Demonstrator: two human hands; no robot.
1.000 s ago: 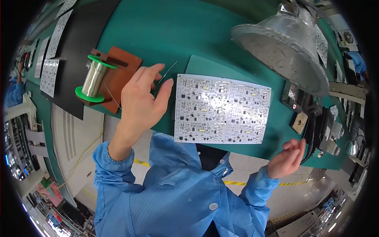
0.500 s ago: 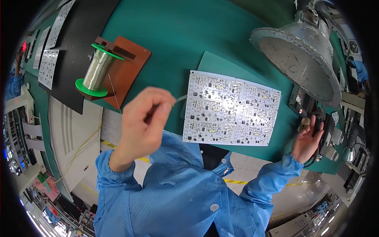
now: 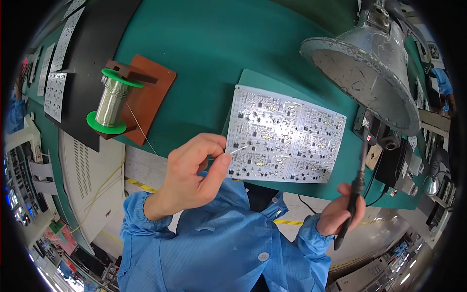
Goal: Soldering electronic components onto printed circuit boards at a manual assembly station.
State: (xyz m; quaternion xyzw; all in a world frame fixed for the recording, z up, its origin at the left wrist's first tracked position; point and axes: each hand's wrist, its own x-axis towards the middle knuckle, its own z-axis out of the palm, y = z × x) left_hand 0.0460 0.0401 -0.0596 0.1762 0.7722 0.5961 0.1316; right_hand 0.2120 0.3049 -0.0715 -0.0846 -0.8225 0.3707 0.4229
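Between thumb and forefinger, my left hand (image 3: 194, 173) pinches a thin solder wire (image 3: 238, 149), whose end reaches over the left part of a white circuit board panel (image 3: 272, 168). Small components cover the panel, which rests on a green sheet at the table's front edge. My right hand (image 3: 335, 216) is closed round the black handle of a soldering iron (image 3: 357, 185). The iron points away from me, off the right side of the panel. From a spool of solder wire (image 3: 112, 104) with green flanges, a strand runs down toward my left hand.
A brown stand (image 3: 163, 80) carries the spool. At the right, a large grey metal hood (image 3: 365, 80) overhangs the table, with a black device (image 3: 391, 160) below it. More white boards (image 3: 56, 95) lie on a black mat (image 3: 92, 63) at the far left. The table top (image 3: 204, 58) is green.
My right hand has come back from beside the black device and now holds the soldering iron. My left hand has moved nearer and slightly right, bringing the wire's end over the panel.
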